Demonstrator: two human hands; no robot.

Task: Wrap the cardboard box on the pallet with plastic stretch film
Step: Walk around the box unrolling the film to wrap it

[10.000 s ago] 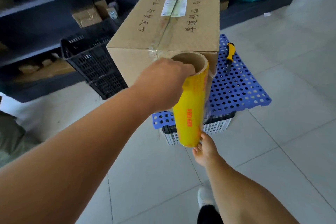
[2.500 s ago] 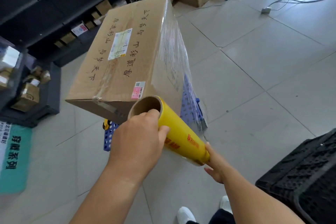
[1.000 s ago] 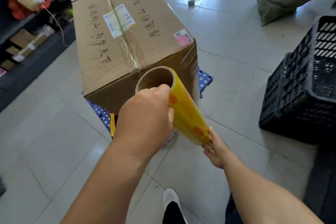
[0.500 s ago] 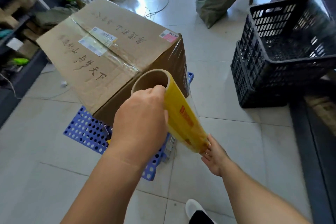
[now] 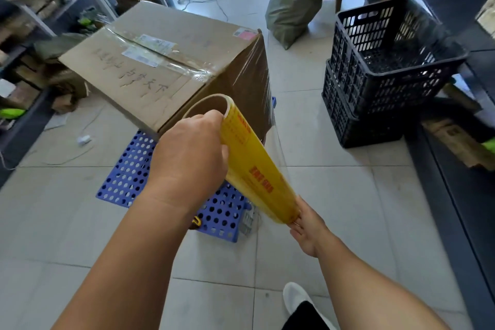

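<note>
A large taped cardboard box [image 5: 166, 61] with handwritten characters stands on a blue perforated plastic pallet [image 5: 128, 169]. Clear film clings to its right side [image 5: 257, 83] and stretches down to a yellow roll of stretch film [image 5: 251, 169] held slantwise in front of the near corner. My left hand [image 5: 190, 155] grips the roll's upper end, fingers curled over the cardboard core's rim. My right hand [image 5: 305, 228] holds the lower end, its fingertips hidden inside or under the core.
Two stacked black plastic crates [image 5: 380, 72] stand to the right by dark shelving [image 5: 455, 142]. A green sack [image 5: 294, 0] lies beyond the box. Shelves with clutter line the left [image 5: 32, 35]. Cables [image 5: 214, 0] cross the tiled floor. My white shoe [image 5: 297, 300] shows below.
The view has swung on round the box, so the crates and sack now sit to the right. Both hands carried the roll along, and film covers the box's right side.
</note>
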